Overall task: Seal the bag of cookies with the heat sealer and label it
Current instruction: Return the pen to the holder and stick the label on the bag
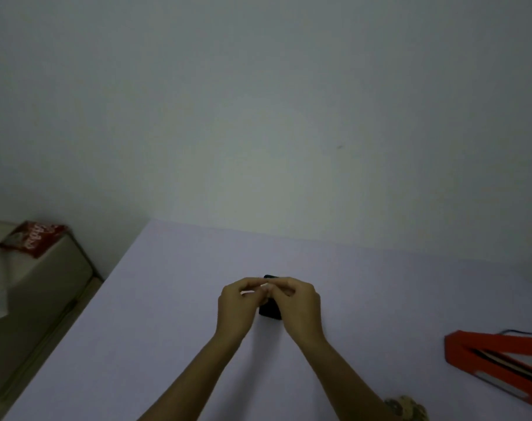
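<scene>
Cookie bag (271, 309) (small, dark) sits left of red heat sealer (499, 361); our left hand (239, 302) and right hand (298, 305) pinch something pale above it, probably label.

Table (167, 344), lower frame: matt, smooth, pale lilac, looks like paper or laminate. Sealer (502, 357), lower right: orange plastic, slight sheen, w/ a pale strip inside. Bag (33, 238), upper left: red, glossy crinkled foil/plastic. Wall (258, 101): matt paint. Dark item (271, 311), centre: material can't tell.
</scene>
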`<state>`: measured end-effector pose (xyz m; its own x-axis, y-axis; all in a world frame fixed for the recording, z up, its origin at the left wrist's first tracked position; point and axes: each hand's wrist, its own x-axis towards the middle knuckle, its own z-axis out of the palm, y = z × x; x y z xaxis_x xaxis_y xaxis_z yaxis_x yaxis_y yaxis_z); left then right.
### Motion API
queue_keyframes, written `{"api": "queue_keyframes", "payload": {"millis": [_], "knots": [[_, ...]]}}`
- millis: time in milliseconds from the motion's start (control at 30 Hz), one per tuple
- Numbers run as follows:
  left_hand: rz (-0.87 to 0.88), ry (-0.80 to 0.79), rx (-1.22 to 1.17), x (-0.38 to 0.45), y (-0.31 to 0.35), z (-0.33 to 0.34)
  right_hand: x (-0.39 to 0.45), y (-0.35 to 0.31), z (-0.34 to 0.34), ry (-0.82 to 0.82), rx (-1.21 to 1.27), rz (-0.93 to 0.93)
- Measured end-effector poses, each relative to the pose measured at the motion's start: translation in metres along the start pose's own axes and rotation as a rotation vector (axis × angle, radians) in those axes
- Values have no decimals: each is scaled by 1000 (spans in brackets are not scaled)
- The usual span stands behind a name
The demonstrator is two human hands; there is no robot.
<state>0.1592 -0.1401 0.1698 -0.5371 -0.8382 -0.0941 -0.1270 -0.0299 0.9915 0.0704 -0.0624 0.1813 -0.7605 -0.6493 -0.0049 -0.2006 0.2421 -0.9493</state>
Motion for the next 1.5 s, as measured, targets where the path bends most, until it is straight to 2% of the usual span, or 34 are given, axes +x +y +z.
{"api": "queue_keyframes", "payload": {"millis": [100, 433, 800, 1133, 1333, 1500], "knots": [[30, 8, -95, 3, 33, -6, 5, -31, -6, 15, 13, -80], [94, -156, -344, -1, 99, -21, 3, -89, -33, -2, 5, -300], [20, -180, -386, -9, 101, -21, -8, -90, -46, -27, 30, -300], [36, -167, -330, -13, 100, -21, -8, -89, -49, -61, -17, -266], [22, -104, -313, -14, 102, -19, -8, -89, -48, -37, -37, -237], [-18, -118, -310, -13, 99, -18, -7, -88, -47, 16, 0, -166]]}}
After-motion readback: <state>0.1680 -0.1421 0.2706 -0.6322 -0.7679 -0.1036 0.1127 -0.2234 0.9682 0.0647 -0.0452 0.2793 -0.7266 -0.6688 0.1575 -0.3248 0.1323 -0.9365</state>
